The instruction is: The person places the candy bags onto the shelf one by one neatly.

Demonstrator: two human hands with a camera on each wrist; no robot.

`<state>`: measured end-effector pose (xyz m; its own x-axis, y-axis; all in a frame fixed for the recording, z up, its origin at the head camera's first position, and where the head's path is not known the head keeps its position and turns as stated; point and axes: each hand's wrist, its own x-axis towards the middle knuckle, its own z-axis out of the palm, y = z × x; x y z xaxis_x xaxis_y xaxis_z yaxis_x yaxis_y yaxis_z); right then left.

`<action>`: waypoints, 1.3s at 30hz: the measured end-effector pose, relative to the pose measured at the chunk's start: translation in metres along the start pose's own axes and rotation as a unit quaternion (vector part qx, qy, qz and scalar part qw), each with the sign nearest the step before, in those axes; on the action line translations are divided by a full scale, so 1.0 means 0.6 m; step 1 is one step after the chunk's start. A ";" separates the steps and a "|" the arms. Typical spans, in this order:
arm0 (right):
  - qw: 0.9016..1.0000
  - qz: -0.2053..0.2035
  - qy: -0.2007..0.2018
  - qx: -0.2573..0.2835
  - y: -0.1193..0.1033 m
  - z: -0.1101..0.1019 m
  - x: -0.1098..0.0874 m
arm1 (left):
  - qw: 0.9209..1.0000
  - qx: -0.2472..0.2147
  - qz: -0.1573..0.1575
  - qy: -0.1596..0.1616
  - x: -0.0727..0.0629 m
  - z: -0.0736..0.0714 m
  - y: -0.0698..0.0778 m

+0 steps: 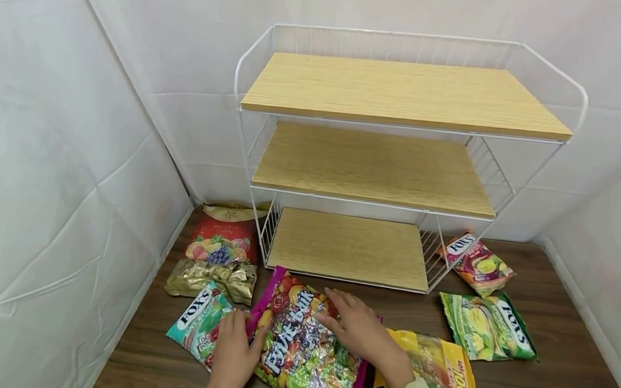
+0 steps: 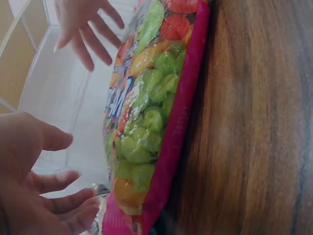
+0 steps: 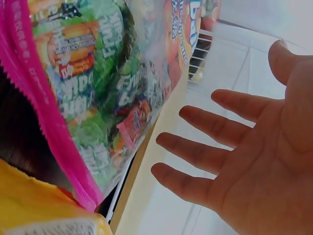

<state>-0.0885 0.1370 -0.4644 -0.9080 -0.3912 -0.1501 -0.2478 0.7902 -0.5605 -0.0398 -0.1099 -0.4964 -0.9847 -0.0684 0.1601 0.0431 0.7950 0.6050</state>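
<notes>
A large candy bag (image 1: 295,336) with pink ends and fruit pictures lies on the dark wooden table, in front of the shelf rack. My left hand (image 1: 235,348) is at its left edge, fingers extended, between it and a teal Fox's candy bag (image 1: 201,321). Over the large bag's right part hovers my right hand (image 1: 357,327), fingers spread. In the left wrist view, the left hand (image 2: 44,181) has nothing in its grasp beside the bag's pink edge. The right wrist view has the right hand (image 3: 230,147) apart from the bag, its palm bare.
A white wire rack with three wooden shelves (image 1: 406,94) stands behind. At the back left is a red and gold candy bag (image 1: 218,248). On the right lie a purple Fox's bag (image 1: 480,265), a green Fox's bag (image 1: 485,328) and a yellow bag (image 1: 433,361).
</notes>
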 end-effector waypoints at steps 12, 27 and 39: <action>1.000 -0.015 -0.017 -0.016 0.000 0.017 0.007 | 0.992 -0.043 0.002 -0.118 -0.008 -0.009 0.003; 0.999 -0.015 -0.014 -0.031 0.002 0.029 0.012 | 0.973 0.082 -0.107 -0.190 -0.012 -0.019 0.006; 0.999 -0.005 -0.014 -0.038 0.003 0.034 0.026 | 0.950 0.110 -0.158 -0.247 -0.024 -0.011 0.014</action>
<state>-0.0962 0.1225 -0.4843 -0.8953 -0.4122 -0.1687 -0.2834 0.8195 -0.4981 -0.0244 -0.1061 -0.4886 -0.9042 -0.0764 -0.4203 -0.2497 0.8927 0.3750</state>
